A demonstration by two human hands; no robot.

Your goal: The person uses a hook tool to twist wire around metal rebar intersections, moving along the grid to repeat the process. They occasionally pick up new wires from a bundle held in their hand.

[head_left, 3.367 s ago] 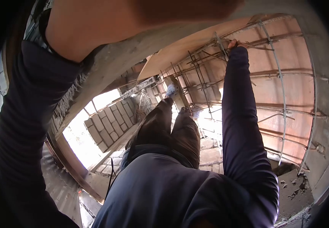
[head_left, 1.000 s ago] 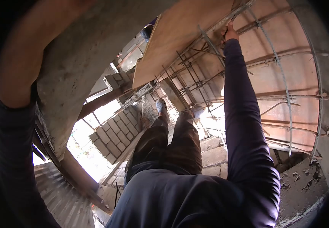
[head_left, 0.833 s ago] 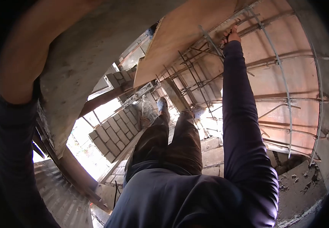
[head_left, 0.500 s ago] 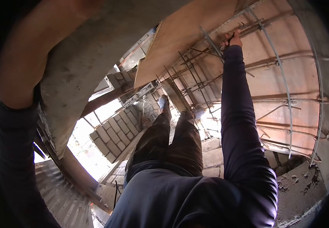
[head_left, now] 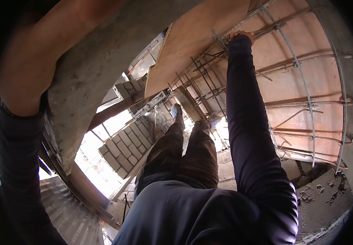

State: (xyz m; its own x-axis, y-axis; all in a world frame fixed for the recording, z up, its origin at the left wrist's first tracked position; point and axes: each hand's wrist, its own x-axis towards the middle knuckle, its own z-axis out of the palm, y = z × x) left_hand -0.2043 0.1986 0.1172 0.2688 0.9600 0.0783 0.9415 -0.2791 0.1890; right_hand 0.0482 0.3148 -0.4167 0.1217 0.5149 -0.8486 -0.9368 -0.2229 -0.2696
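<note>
My right hand (head_left: pixel 243 36) reaches far up, its fingers curled over a steel reinforcing bar (head_left: pixel 274 27) where the bars meet near the edge of a plywood panel (head_left: pixel 201 30). The back of the hand and the sleeve hide part of the grip, so whether anything else is in it does not show. The bar belongs to a rebar grid (head_left: pixel 300 71) in front of reddish boards (head_left: pixel 323 81). My left forearm (head_left: pixel 58 41), bare below a pushed-up dark sleeve, extends past a concrete beam (head_left: pixel 95 61) to the top edge; its hand lies outside the frame.
Below, my feet in patterned shoes (head_left: pixel 176 111) stand near an upright wooden plank (head_left: pixel 188 104). Block walls (head_left: pixel 125 149) lie farther down to the left. A corrugated sheet (head_left: pixel 68 208) sits at lower left, and bar ends (head_left: pixel 294 118) stick out at right.
My right hand has moved slightly left and up, and its fingers now bend over the bar. A thin hooked piece seen beside it is no longer visible. The left forearm shifted slightly.
</note>
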